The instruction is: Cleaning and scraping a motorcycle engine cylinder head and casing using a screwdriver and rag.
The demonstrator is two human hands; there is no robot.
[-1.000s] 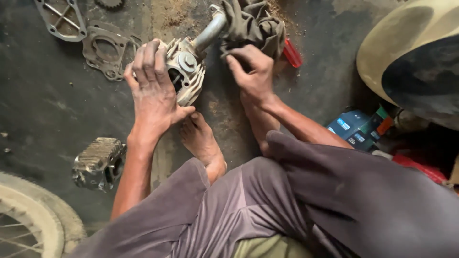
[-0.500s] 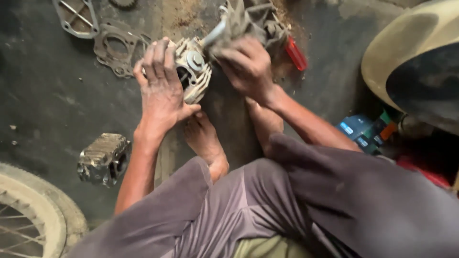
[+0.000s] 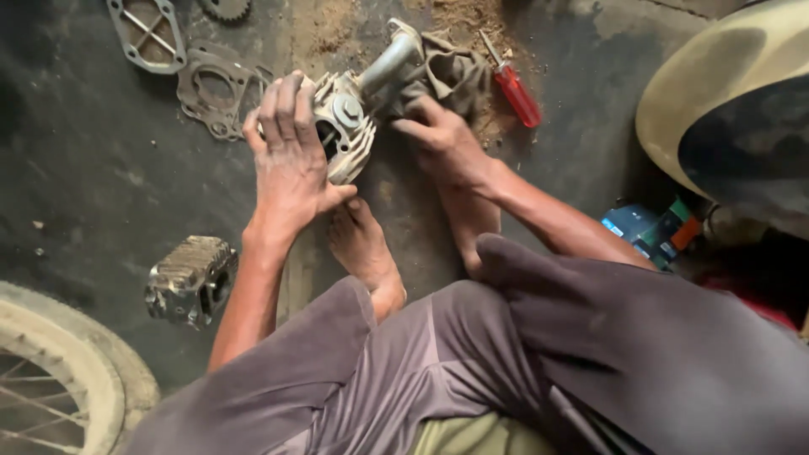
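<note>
A finned metal engine cylinder head [image 3: 347, 125] with a grey pipe [image 3: 386, 66] sticking out of it rests on the dark oily floor. My left hand [image 3: 286, 156] grips its left side, fingers curled over the fins. My right hand [image 3: 438, 139] presses a dirty brown rag [image 3: 455, 72] against the part beside the pipe. My bare feet [image 3: 362, 244] lie just below the part.
A red-handled screwdriver [image 3: 514, 88] lies right of the rag. Flat metal gaskets [image 3: 211, 88] and a cover plate [image 3: 147, 29] sit upper left. Another finned engine block [image 3: 190, 278] stands at left, a wheel tyre [image 3: 59, 371] bottom left, small coloured boxes [image 3: 653, 227] at right.
The view has shifted, so the part sits lower in frame. My right hand has slid along the part with the rag; my left hand keeps its grip.
</note>
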